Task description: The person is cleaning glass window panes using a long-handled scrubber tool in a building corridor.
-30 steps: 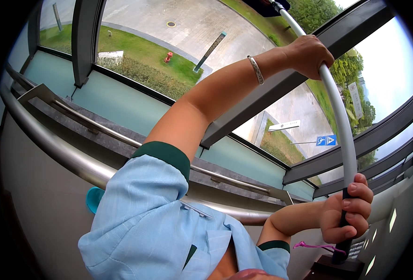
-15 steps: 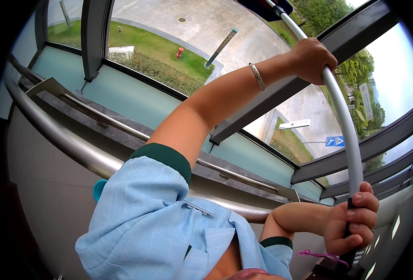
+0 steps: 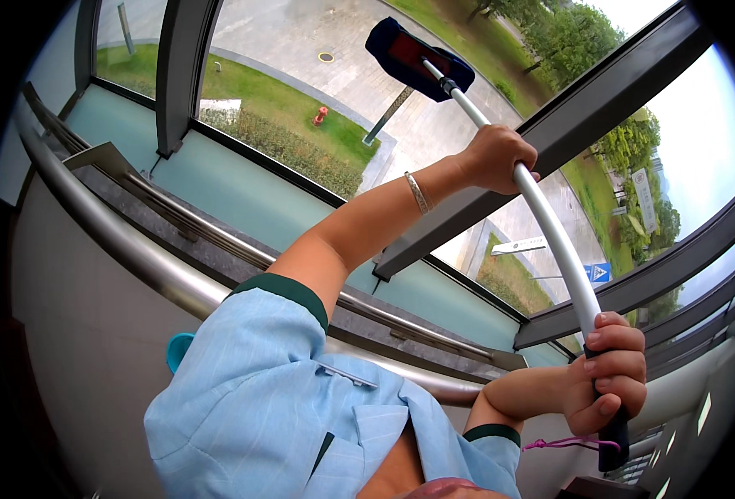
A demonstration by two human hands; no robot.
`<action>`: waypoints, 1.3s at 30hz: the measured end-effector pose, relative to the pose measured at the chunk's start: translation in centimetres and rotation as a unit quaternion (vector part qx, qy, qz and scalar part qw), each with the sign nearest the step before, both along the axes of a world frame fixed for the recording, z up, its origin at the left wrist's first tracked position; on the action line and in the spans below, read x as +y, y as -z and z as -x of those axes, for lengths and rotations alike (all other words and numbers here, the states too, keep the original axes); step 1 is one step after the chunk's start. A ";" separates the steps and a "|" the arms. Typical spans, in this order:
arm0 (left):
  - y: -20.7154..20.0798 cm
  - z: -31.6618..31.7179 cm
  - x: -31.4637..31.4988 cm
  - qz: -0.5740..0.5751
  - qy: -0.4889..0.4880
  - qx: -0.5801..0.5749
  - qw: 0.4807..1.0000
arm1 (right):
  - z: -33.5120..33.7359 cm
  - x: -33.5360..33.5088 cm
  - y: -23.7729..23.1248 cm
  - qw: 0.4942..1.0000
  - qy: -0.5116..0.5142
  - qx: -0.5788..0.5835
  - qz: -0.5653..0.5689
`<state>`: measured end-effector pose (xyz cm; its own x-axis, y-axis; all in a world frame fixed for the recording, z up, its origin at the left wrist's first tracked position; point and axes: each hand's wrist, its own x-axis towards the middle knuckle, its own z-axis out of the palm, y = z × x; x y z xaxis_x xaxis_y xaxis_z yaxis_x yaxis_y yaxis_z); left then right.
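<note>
A flat mop with a long, pale metal pole [image 3: 554,229] slants across the view. Its dark blue pad [image 3: 402,60], with a red patch in the middle, is at the upper end in front of the window glass; whether it touches the glass I cannot tell. My left hand [image 3: 498,158], a silver bangle [image 3: 416,193] on its wrist, is wrapped round the upper pole. Lower right, my right hand [image 3: 609,373] grips the black handle [image 3: 614,441], from which a purple cord loop [image 3: 554,443] hangs.
Dark window frames [image 3: 542,137] divide the tall panes. Below runs a thick steel handrail [image 3: 147,262], with a thinner rail [image 3: 209,224] behind it along the stone ledge. Something turquoise [image 3: 178,351] shows beside my left sleeve. Outside are paving, grass and a red hydrant [image 3: 321,116].
The mop pad has come down and left, fully into view. My left hand has moved left and lower with the pole, and my right hand has shifted slightly left and up.
</note>
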<state>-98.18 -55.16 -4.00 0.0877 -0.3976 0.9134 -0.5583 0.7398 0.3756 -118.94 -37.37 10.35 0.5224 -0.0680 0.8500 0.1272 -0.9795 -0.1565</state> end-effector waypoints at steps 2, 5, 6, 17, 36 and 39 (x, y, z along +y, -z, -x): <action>0.9 -0.5 0.0 -0.017 0.004 -0.003 1.000 | -0.6 -0.7 0.3 0.997 -0.075 -0.011 -0.034; 0.7 -0.7 0.5 -0.017 0.008 0.011 1.000 | -0.4 -1.0 0.3 0.986 -0.142 -0.028 -0.086; 0.4 -0.6 0.8 -0.023 0.009 0.014 1.000 | -0.1 -0.4 0.2 0.985 -0.140 -0.044 -0.086; -9.5 -3.8 1.0 0.165 0.023 -0.116 0.979 | -0.7 3.4 1.1 0.991 -0.078 -0.087 0.065; -6.0 -9.0 -0.6 0.039 -0.017 -0.139 0.989 | -6.7 1.9 3.0 0.997 -0.051 -0.061 0.006; -4.6 -8.7 0.4 0.026 -0.011 -0.121 0.992 | -6.1 2.0 2.1 0.997 -0.080 -0.008 0.005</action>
<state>-89.45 -54.81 0.65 -0.1292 -0.3501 0.9277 -0.6443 0.7408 0.1899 -112.82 -35.34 8.21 0.5117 0.0239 0.8588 0.2836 -0.9483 -0.1426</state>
